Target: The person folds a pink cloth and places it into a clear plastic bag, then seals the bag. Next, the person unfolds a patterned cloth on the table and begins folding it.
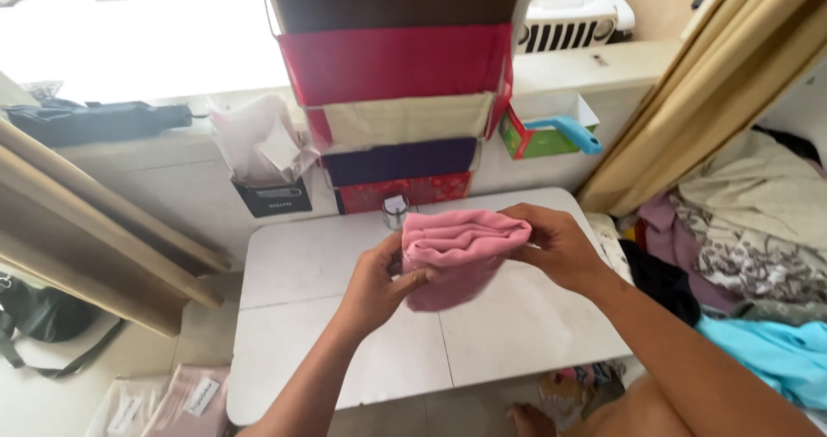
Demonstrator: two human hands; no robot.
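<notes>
Both hands' fingers closed on folded pink cloth (pixel 461 252), L (pixel 379 286) & R (pixel 556 247).

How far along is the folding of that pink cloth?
Looks mostly done: the pink cloth is already gathered into a compact, layered bundle. In hand: the left hand grips its lower left edge and the right hand pinches its right end, holding it above the white table. Left: it is not yet set down, and loose clothes are heaped at the right.
</notes>
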